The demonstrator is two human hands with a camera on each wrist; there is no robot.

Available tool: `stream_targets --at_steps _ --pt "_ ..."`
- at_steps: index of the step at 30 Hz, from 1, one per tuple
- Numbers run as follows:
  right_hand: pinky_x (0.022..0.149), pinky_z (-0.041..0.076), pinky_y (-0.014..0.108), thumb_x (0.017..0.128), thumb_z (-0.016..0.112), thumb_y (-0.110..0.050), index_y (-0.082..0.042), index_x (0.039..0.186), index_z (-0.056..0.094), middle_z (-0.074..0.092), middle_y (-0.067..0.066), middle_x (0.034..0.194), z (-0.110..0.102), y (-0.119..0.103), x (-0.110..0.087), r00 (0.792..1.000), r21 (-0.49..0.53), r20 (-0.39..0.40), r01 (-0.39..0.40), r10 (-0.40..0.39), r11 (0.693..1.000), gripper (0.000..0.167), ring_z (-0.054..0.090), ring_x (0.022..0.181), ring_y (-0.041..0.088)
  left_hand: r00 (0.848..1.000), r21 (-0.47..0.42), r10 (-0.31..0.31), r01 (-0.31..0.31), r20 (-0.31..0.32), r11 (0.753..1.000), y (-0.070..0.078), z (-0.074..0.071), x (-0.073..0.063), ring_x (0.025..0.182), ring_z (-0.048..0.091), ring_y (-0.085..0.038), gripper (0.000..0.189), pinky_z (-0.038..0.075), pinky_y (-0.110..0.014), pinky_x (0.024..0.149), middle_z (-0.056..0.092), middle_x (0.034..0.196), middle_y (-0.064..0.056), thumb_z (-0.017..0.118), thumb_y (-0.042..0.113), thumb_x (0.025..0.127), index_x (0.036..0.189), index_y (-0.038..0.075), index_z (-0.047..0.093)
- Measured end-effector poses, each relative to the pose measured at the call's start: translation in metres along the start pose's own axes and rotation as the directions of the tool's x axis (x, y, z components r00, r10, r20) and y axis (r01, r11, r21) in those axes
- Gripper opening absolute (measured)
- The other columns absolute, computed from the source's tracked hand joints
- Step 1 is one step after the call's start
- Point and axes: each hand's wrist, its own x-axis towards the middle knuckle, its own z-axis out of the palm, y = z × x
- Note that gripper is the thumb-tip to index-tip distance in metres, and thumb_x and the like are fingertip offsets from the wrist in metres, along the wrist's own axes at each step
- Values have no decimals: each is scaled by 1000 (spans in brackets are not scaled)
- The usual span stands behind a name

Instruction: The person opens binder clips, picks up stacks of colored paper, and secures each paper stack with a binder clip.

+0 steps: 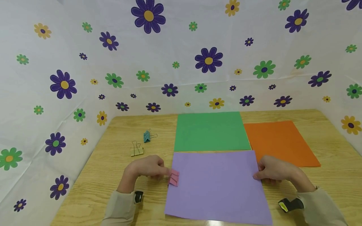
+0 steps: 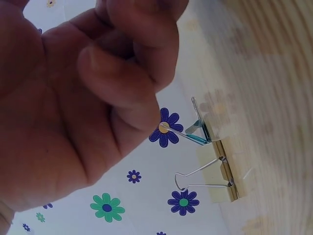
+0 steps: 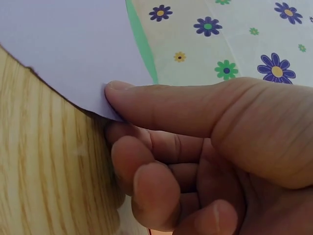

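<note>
A purple sheet of paper [image 1: 216, 185] lies in front of me, with a pink binder clip [image 1: 174, 178] on its left edge. My left hand [image 1: 148, 165] holds the clip at its outer end; in the left wrist view its fingers are curled and the clip is out of sight. On the opposite edge, my right hand [image 1: 275, 169] pinches the purple paper between thumb and fingers. The right wrist view shows the thumb [image 3: 161, 105] on top of the sheet, fingers curled beneath.
Beyond the purple paper lies a green sheet [image 1: 210, 131], with an orange sheet [image 1: 278, 142] to its right. A teal binder clip [image 1: 147, 136] and a pale yellow binder clip [image 1: 137, 152] stand at the left of the wooden table [image 1: 113, 169]. Flower-printed white cloth [image 1: 169, 44] surrounds it.
</note>
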Motion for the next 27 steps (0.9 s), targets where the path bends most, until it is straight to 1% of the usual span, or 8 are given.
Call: stream_targets --at_steps 5,9,15,22,25,27 --pt "40 36 21 89 73 -20 -8 63 57 49 -3 53 0 -1 0 1000 -4 -4 -13 13 1000 33 45 44 10 999 27 -18 19 -44 999 2 1 1 54 45 -13 37 36 -26 51 55 61 -2 70 38 87 72 5 59" --pt "40 35 20 90 72 -19 -8 63 56 48 -3 52 0 -2 0 1000 1 -4 -13 13 1000 33 44 43 10 998 38 -19 21 -61 999 2 1 2 56 48 -14 35 39 -26 52 59 64 -4 70 37 87 75 7 59" --pt "41 35 19 91 70 -20 -8 64 57 47 -4 52 -1 -1 1 1000 4 -2 -18 18 1000 33 44 42 9 997 55 -23 27 -72 998 6 1 1 55 49 -14 31 40 -27 52 61 64 -6 69 36 87 77 8 60" --pt "40 34 20 92 69 -21 -8 63 58 49 -4 52 -1 1 2 1000 -7 -3 -14 14 1000 33 45 42 9 988 59 -41 50 -148 997 16 3 -3 51 45 -12 33 35 -25 50 58 58 -5 73 32 88 77 6 57" --pt "40 35 20 92 69 -20 -7 63 58 49 -4 52 -1 1 2 1000 -12 -7 -15 15 1000 34 45 42 8 985 61 -54 65 -162 996 20 5 -4 49 46 -12 34 37 -25 49 61 59 -7 74 31 89 75 6 56" --pt "40 35 20 92 69 -20 -7 63 58 49 -4 52 -1 1 2 1000 -13 -8 -15 15 1000 34 45 42 8 985 69 -52 65 -165 996 21 5 -4 49 47 -13 34 39 -25 49 61 59 -7 74 31 89 73 6 57"
